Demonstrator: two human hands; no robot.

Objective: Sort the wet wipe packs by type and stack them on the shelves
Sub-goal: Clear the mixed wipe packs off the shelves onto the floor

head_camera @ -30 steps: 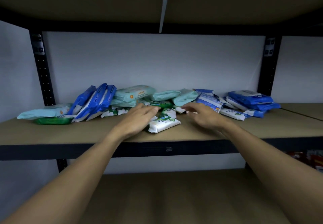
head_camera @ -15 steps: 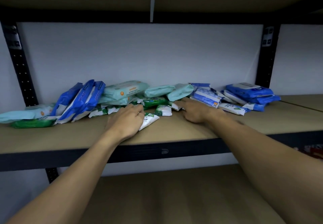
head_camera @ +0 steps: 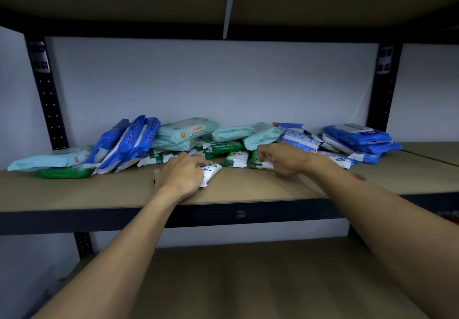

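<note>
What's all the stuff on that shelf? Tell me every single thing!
leaning blue packs: three, blue and white, left of pile
pale teal packs: about five, pale teal, atop pile and far left
small green-and-white packs: several, green and white, middle front
flat green pack: one, green, far left, under a teal pack
stacked blue packs: about three, blue, right end
blue-and-white packs: several, blue and white, right of middle
shelf: one, tan with black frame, under everything
lower shelf: one, tan, below
left hand: one, grips front white pack
right hand: one, fingers on another small pack, grip unclear
</note>
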